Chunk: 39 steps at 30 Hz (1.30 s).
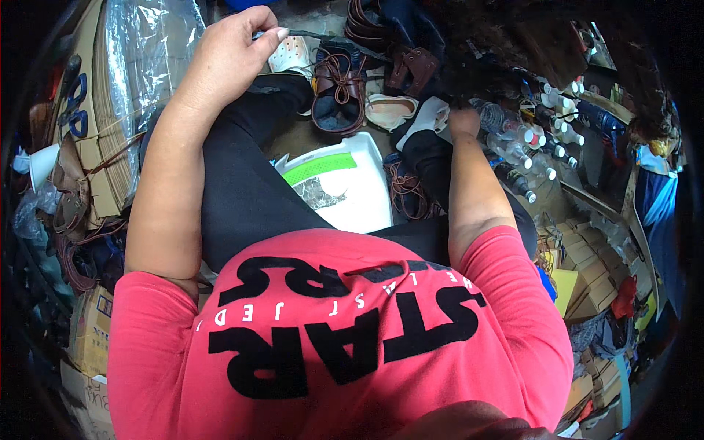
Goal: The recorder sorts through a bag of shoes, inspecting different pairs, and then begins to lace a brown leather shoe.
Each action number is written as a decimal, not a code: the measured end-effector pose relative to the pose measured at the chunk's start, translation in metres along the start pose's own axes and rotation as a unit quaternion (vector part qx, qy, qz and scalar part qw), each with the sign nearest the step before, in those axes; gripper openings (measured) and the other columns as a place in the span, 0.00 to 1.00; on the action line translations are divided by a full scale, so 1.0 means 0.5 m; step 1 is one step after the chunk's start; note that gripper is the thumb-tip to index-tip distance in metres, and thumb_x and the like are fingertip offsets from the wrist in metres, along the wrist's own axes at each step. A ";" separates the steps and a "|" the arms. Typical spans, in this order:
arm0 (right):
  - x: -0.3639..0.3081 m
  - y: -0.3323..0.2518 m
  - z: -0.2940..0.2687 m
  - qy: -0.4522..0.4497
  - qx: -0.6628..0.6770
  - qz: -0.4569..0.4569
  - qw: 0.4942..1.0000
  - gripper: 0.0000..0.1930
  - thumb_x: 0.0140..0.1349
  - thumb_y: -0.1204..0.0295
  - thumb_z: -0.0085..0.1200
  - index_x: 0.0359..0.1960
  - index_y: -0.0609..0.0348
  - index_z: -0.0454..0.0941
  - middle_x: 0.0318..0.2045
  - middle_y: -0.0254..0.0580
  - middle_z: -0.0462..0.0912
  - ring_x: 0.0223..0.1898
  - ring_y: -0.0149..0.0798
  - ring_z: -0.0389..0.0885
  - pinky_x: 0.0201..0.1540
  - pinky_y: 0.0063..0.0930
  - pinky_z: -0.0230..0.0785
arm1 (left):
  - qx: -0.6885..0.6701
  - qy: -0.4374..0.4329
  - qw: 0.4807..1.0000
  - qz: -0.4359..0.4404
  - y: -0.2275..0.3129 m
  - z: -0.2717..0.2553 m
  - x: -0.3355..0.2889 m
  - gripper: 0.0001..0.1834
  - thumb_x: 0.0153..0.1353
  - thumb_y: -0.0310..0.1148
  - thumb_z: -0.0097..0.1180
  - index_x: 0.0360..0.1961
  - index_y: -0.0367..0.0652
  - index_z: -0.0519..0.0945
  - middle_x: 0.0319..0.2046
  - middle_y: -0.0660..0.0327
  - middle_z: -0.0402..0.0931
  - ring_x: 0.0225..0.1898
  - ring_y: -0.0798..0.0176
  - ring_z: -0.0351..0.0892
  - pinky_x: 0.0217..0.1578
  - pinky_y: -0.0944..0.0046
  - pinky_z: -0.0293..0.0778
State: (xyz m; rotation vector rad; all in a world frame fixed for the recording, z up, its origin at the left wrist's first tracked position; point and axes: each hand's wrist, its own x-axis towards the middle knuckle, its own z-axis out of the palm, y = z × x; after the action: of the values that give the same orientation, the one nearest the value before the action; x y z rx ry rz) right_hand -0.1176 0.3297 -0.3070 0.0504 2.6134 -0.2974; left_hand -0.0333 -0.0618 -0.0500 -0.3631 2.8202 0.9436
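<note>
My left hand [246, 48] is raised at the far left, above a white perforated clog [290, 55]. Thumb and fingers pinch the end of a dark thin strip [330, 37], which runs off to the right. At the right, my right hand [463, 123] is closed beside another white shoe [429, 121]; its fingers lie in shadow and hide whatever they hold. Between the hands stands a brown lace-up shoe [339, 92], with a pale shoe sole [391, 111] to its right. A second laced shoe [407, 192] lies nearer, by my right leg.
A white plastic tray [367, 165] with a green strip sits between my legs. Several bottles [513, 150] lie at the right. Stacked cardboard [114, 158], blue-handled scissors [77, 121] and a white cup [45, 161] are at the left. Cardboard pieces [590, 271] fill the near right.
</note>
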 end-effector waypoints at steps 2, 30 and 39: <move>0.024 -0.003 0.008 0.009 -0.037 -0.011 0.999 0.17 0.58 0.57 0.42 0.40 0.52 0.77 0.40 0.55 0.78 0.42 0.58 0.76 0.44 0.47 0.69 | 0.002 0.004 1.000 -0.002 -0.002 -0.004 -0.004 0.13 0.60 0.39 0.52 0.32 0.39 0.73 0.20 0.63 0.68 0.24 0.71 0.64 0.27 0.68 0.63; 0.004 -0.110 -0.080 -0.162 -0.372 -0.207 0.890 0.13 0.59 0.67 0.44 0.40 0.53 0.81 0.45 0.44 0.79 0.48 0.46 0.77 0.49 0.37 0.70 | -0.045 0.016 0.999 0.021 0.004 0.002 0.001 0.11 0.58 0.38 0.54 0.31 0.40 0.76 0.21 0.54 0.74 0.23 0.61 0.74 0.27 0.62 0.69; -0.028 -0.115 -0.076 -0.124 -0.307 -0.324 0.886 0.12 0.57 0.70 0.43 0.37 0.58 0.79 0.44 0.47 0.76 0.50 0.50 0.74 0.51 0.41 0.68 | -0.039 -0.016 0.999 0.008 0.022 -0.003 0.002 0.12 0.60 0.37 0.52 0.30 0.37 0.72 0.22 0.67 0.67 0.27 0.75 0.64 0.29 0.71 0.63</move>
State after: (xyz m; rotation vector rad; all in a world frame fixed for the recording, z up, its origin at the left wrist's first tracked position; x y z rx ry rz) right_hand -0.1290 0.2825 -0.2564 -1.0183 2.2670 0.3017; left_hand -0.0372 -0.0544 -0.0430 -0.3326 2.7673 1.0544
